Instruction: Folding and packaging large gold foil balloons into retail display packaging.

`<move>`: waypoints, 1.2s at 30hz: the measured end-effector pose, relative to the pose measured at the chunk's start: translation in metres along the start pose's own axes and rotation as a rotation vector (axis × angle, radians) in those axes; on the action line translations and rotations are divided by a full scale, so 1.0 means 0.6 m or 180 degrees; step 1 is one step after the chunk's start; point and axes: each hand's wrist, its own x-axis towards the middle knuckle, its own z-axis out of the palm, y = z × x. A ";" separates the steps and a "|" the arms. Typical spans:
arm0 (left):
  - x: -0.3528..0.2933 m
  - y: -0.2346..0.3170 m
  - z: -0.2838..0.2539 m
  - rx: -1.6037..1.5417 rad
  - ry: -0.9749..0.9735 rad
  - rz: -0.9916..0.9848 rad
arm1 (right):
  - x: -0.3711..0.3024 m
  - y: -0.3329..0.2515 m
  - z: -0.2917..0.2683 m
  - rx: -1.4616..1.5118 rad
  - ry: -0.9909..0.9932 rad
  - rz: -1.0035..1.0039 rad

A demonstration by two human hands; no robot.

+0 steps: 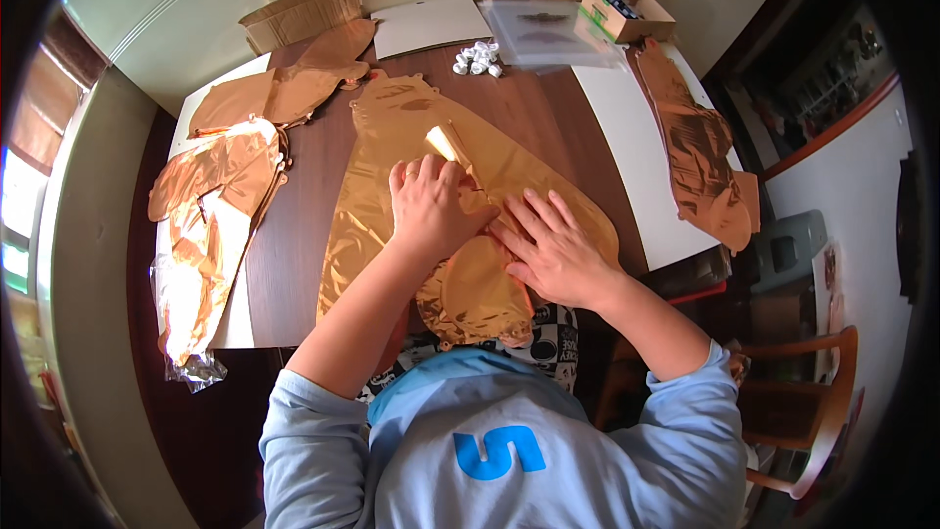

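Observation:
A large flat gold foil balloon (392,137) lies across the middle of the table, its near part folded and hanging toward my lap. My left hand (431,208) is on the middle of it, fingers curled and closed on a crease of foil, with the thumb pointing toward my right hand. Beside it, my right hand (560,253) rests flat on the foil with the fingers spread. What lies under the left fingertips is hidden. A bright crumpled ridge of foil stands just beyond the left fingers.
Several flat copper-coloured foil balloons (220,186) are piled at left, and more foil sheets (690,142) lie at right. White ribbon rolls (478,59), a clear plastic sheet (548,34), a white board (426,25) and a small cardboard box (646,18) are along the far side. A wooden chair (832,411) stands at right.

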 end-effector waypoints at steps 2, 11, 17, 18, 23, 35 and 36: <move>-0.004 -0.001 0.001 -0.0001 -0.0038 -0.0010 | -0.006 -0.005 -0.006 0.0006 -0.0005 -0.0030; -0.011 -0.005 0.004 -0.0244 -0.0032 -0.0083 | -0.077 -0.035 -0.019 0.0137 -0.0215 -0.0443; -0.015 -0.006 0.005 -0.0283 0.0120 -0.0026 | -0.111 -0.048 -0.017 -0.0034 -0.0179 -0.0698; -0.016 -0.005 0.004 -0.0262 0.0106 -0.0027 | -0.114 -0.049 -0.018 -0.0036 -0.0177 -0.0699; -0.013 -0.006 0.006 -0.0216 0.0102 0.0015 | -0.103 -0.039 -0.030 0.0821 -0.0125 -0.0581; -0.025 -0.021 -0.006 -0.0501 0.0319 0.0181 | 0.089 0.056 0.009 0.0427 -0.0247 -0.0335; -0.028 -0.028 -0.014 -0.0533 0.0459 0.0235 | 0.088 0.054 0.016 0.0422 -0.0249 -0.0360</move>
